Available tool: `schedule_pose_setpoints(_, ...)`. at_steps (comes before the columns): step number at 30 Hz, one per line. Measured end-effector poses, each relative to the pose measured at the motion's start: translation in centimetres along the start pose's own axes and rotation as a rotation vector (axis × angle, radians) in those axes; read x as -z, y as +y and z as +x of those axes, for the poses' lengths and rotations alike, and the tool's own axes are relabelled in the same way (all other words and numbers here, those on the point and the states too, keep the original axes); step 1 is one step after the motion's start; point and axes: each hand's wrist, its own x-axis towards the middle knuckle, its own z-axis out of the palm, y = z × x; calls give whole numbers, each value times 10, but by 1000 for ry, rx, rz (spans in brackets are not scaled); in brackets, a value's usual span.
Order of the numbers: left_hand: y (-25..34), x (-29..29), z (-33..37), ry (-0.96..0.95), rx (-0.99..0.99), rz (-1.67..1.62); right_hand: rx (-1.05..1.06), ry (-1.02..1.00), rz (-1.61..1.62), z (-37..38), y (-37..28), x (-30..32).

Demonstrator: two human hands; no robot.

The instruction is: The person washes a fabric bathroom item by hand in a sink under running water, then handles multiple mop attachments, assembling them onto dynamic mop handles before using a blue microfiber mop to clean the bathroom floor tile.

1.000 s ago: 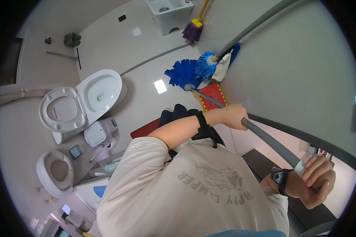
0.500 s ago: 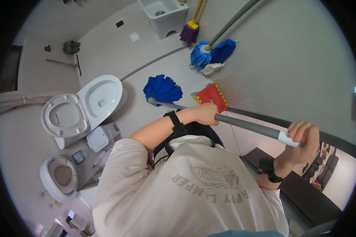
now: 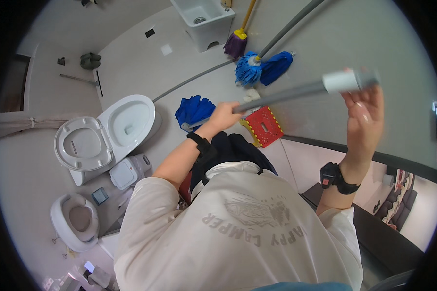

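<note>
A mop lies slantwise in front of me, its blue strip head on the floor and its grey pole rising to the right. My left hand is closed round the lower pole, not far above the head. At the upper end, by the white collar, my right hand has its fingers curled round the pole; the tip is blurred and partly hides them. Close to the pole's middle stands a red and yellow step stool.
A toilet with its lid up stands left, beside a white bin and a potty-like seat. Ahead are a mop sink, a purple mop and a light-blue mop. A dark ledge runs along the right.
The mop's upper end has swung up and away from me, with my right hand following it. My left hand has shifted left and forward with the pole.
</note>
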Motion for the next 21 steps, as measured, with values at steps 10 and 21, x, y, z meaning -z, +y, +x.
schedule_pose_setpoints(10,2,209,8,835,-93,-475,-174,-176,-296,-11,18,6)
schedule_pose_setpoints(21,168,315,-19,841,-454,-575,-360,-266,-186,21,81,17)
